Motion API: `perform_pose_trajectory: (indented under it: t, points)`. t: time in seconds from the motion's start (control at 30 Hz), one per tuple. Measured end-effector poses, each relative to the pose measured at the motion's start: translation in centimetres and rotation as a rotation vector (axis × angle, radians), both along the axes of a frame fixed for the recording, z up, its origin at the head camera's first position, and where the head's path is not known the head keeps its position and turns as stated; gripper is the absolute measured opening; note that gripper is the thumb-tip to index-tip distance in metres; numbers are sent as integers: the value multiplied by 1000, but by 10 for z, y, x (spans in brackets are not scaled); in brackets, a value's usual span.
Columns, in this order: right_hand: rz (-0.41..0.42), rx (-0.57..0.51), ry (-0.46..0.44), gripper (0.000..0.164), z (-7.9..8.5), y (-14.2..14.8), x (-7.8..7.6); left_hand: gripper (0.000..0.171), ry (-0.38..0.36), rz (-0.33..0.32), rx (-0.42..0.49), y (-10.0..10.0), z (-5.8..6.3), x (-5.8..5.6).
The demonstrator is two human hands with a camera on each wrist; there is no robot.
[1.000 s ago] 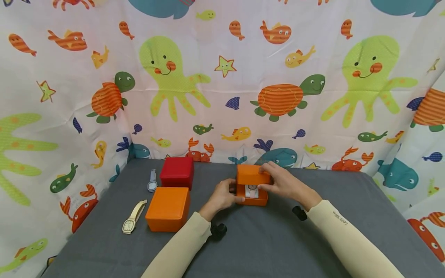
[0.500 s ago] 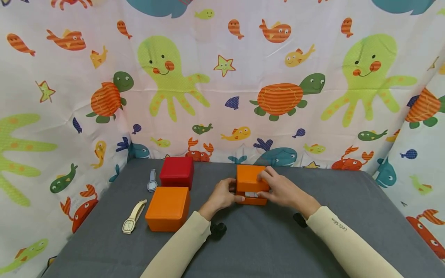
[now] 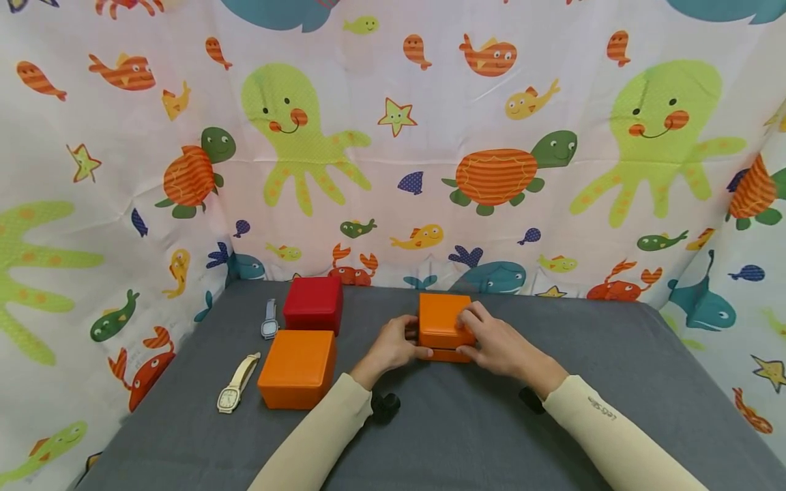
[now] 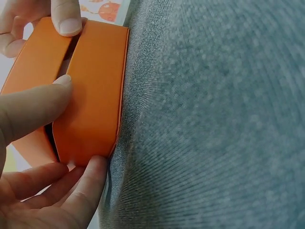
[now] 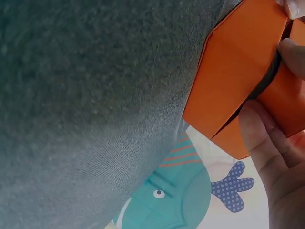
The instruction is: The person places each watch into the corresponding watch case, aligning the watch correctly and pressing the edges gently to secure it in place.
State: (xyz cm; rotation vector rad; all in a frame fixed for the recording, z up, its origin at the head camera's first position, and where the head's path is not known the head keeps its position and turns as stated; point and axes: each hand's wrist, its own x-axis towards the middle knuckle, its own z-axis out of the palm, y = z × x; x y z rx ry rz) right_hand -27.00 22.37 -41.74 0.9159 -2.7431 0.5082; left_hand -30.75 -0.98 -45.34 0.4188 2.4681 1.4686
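Observation:
A small orange watch box stands on the table between both hands, its lid (image 3: 437, 317) lowered over its base (image 3: 447, 355). A narrow dark gap runs between lid and base (image 4: 97, 90) in both wrist views. On the left, my left hand (image 3: 394, 344) grips the base, thumb on the front and fingers at the side. My right hand (image 3: 499, 341) holds the lid from the right, with its thumb (image 4: 69, 24) at the seam in the left wrist view. In the right wrist view, fingers (image 5: 259, 136) press along the lid's edge. The watch inside is hidden.
Left of the hands stand a larger orange box (image 3: 297, 368) and a red box (image 3: 313, 303). Beside them lie a cream-strapped watch (image 3: 236, 385) and a blue-grey watch (image 3: 269, 319). A grey cloth (image 3: 467, 436) covers the table; a sea-animal curtain (image 3: 393, 157) hangs behind.
My right hand has brought the lid down onto the base, covering the white watch that showed inside. My left hand has kept its hold on the base.

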Motion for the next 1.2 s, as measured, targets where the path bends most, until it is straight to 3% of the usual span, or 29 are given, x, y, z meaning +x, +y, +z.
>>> perform_pose_trajectory:
  t: [0.23,0.47,0.6,0.9,1.2]
  points:
    - [-40,-80,-23,34,-3,1,9,66,18,-12,11,-1,3,5]
    - [-173,-330,-203,49,-12,6,19,61,109,-2,37,-5,4,12]
    - [-198,-408,-261,52,-19,7,23,58,151,-4,42,-7,3,16]
    - [-203,-458,-293,51,-27,7,25,52,176,-7,60,-6,3,21]
    - [-218,-445,-294,50,-24,15,20,50,201,6,96,3,-1,14]
